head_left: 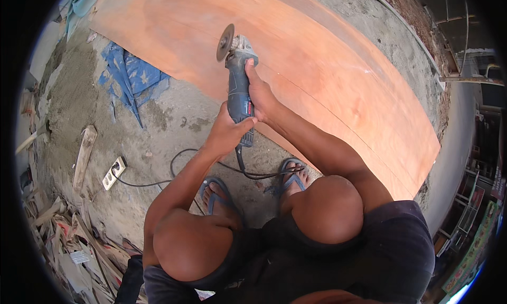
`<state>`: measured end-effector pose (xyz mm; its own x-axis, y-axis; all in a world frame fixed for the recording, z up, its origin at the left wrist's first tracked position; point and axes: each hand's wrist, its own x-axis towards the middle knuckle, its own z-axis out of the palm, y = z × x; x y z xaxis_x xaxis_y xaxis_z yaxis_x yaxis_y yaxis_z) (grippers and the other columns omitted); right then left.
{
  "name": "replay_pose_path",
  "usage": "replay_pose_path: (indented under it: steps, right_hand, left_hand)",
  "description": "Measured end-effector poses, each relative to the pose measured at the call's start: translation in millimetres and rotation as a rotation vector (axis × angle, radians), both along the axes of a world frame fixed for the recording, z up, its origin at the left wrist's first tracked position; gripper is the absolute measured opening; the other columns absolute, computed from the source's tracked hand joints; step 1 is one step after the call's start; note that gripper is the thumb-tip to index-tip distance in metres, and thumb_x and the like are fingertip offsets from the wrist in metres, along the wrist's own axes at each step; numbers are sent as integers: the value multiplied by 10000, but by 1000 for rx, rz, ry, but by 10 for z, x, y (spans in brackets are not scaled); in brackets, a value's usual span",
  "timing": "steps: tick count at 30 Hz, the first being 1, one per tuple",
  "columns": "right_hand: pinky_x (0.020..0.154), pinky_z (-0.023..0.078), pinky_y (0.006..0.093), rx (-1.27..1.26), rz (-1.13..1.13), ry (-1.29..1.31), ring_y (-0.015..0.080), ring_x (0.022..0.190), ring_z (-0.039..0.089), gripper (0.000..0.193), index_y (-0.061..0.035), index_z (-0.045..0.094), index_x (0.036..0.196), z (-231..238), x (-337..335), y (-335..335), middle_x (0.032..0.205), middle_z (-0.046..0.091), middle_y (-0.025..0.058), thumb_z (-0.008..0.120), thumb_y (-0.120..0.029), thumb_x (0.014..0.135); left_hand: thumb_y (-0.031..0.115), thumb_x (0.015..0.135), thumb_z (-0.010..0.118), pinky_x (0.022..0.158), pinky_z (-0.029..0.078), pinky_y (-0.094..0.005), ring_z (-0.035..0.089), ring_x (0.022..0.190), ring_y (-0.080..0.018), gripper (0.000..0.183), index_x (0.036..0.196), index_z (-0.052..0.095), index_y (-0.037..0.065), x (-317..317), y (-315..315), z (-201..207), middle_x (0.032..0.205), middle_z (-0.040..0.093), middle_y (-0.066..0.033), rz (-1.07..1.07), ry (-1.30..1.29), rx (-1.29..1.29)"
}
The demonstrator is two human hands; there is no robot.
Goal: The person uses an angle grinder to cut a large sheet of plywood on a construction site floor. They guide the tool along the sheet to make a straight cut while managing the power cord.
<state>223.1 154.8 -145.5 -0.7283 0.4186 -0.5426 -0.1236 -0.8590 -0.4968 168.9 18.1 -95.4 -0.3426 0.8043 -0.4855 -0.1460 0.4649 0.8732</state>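
Observation:
Both my hands grip a dark blue angle grinder (239,85) in front of my knees. My left hand (224,131) is wrapped round the rear of its body, near where the cord leaves. Farther forward, my right hand (260,93) closes on the right side, its thumb up by the grey metal head. A round disc (225,42) sits on the head, turned to the left and edge-up. Beneath the grinder lies a large reddish plywood sheet (338,87) with a thin dark line along its length. Whether the disc touches the sheet I cannot tell.
A black cord (253,174) loops past my sandalled feet toward a white power strip (114,173) with a plug in it. Crumpled blue tarp (129,74) lies by the sheet's left edge. A wood offcut (84,156) and a scrap pile (79,262) are on the left.

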Motion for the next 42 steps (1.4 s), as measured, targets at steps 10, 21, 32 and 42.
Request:
replay_pose_path:
  steps: [10, 21, 32, 42]
  right_hand:
    - [596, 567, 361, -36, -85, -110, 193, 631, 616, 221, -56, 599, 971, -167, 94, 145, 783, 615, 68, 709, -236, 906]
    - [697, 599, 411, -53, -380, 124, 233, 765, 660, 306, -22, 560, 1015, -385, 873, 1490, 879, 633, 113, 714, -251, 882]
    - [670, 595, 294, 389, -160, -464, 162, 731, 674, 436, 0, 590, 1129, -120, 2779, 2491, 928, 671, 115, 758, -324, 891]
    - [935, 508, 423, 1169, 694, -916, 300, 1064, 664, 751, -22, 505, 1409, -254, 2125, 2130, 1161, 677, 188, 781, -302, 770]
  left_hand:
    - [182, 944, 698, 873, 507, -316, 621, 951, -154, 632, 1450, 369, -5, 32, -3, 24, 1086, 624, -94, 36, -233, 31]
    - [100, 1010, 601, 684, 489, -297, 573, 758, -95, 147, 1125, 650, 21, -244, -409, -392, 835, 602, 6, -392, -164, -251]
    - [185, 885, 688, 759, 516, -463, 650, 829, -390, 174, 963, 704, 31, -1012, -785, -721, 882, 680, -178, -664, 1012, -246]
    - [252, 889, 712, 844, 494, -440, 652, 896, -308, 172, 859, 708, 82, -636, -870, -604, 825, 680, -87, -595, 904, -2]
